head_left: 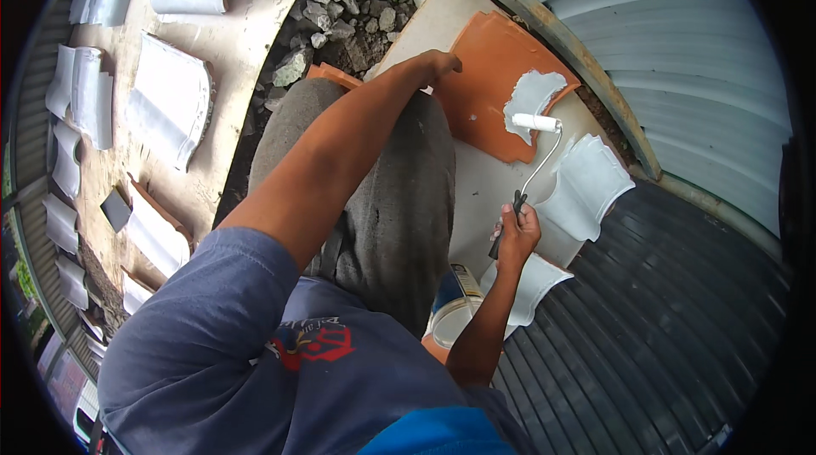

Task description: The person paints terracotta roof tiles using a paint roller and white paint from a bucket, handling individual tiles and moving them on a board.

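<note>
My left hand (pixel 435 64) grips the near left edge of an orange clay roof tile (pixel 489 73) that lies on a pale board (pixel 484 192). My right hand (pixel 517 232) is shut on the black handle of a small paint roller (pixel 535 122). Its white sleeve rests on the tile, beside a patch of fresh white paint (pixel 534 94). The remainder of the tile is bare orange. My grey-trousered knee (pixel 382 192) lies between my arms.
Two white-painted tiles (pixel 586 187) lie right of my right hand. An open paint can (pixel 453 306) stands below it. Several painted tiles (pixel 170 98) dry on a plank at left. Stones (pixel 340 5) lie at top, with corrugated sheets (pixel 680 47) at right.
</note>
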Demonstrator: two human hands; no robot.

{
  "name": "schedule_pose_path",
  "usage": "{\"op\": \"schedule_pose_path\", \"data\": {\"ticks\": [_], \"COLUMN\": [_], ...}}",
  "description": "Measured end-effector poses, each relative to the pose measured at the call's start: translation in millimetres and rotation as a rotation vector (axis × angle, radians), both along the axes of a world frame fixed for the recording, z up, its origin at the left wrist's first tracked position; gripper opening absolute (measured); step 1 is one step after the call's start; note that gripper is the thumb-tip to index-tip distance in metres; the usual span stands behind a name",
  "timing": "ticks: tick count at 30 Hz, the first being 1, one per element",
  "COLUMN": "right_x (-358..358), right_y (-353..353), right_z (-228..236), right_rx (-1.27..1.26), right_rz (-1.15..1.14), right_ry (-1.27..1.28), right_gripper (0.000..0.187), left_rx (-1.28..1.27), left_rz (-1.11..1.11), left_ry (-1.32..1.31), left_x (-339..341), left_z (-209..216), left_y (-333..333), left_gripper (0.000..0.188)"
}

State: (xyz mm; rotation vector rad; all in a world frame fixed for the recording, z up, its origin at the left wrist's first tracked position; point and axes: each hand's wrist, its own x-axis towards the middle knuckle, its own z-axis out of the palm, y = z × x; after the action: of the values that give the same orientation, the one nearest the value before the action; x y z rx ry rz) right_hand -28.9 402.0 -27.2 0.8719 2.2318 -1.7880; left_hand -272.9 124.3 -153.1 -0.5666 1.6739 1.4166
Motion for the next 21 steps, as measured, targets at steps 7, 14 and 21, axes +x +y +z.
{"op": "schedule_pose_path", "data": {"ticks": [7,14,21], "right_x": [-5.4,16.9,-51.8], "right_y": [11.0,27.5,42.0], "right_z": [-8.2,-39.4,-91.8], "right_rx": [0.226,-0.201,-0.432], "right_rz": [-0.057,-0.256,-0.31], "right_ry": [0.099,-0.011,-0.125], "right_gripper": [0.021,0.02,0.025], "left_rx": [0.117,0.269,0.301], "left_rz": [0.161,0.392,0.496], "left_ry": [-0.046,-0.012,0.18], "left_x": [4.3,5.3,8.0], "left_z": [8.2,9.7,1.5], "left_y": [24.0,13.3,-3.6], "left_gripper": [0.045,0.047,0.045]}}
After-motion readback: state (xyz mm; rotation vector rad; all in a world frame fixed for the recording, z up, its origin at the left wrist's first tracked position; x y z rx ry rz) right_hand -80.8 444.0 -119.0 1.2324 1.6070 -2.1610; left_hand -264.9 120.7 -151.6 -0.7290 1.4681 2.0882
